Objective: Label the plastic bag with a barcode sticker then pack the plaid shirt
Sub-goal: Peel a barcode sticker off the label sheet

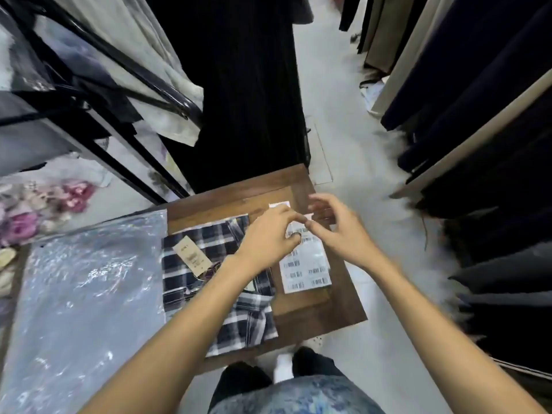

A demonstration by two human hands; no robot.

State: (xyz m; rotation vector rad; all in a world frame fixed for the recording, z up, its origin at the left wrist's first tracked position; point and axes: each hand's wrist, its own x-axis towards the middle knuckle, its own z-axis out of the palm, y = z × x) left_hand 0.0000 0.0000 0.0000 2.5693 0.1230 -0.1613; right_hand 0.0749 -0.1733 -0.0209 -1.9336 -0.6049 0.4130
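A folded navy-and-white plaid shirt [215,282] with a tan hang tag [191,256] lies on a small wooden table [313,309]. To its right rests a white sheet of barcode stickers [307,270]. My left hand [268,237] presses on the sheet's top edge. My right hand [337,231] pinches at the same top edge, thumb and forefinger meeting my left fingertips; whether a sticker is lifted I cannot tell. A large clear plastic bag [80,294] lies flat to the left of the shirt.
A black metal rack [128,109] with bagged garments stands at the left. Dark clothes hang at the back [248,85] and along the right [478,115]. A pale floor aisle [334,100] runs between them. My legs and shoes [298,369] are below the table.
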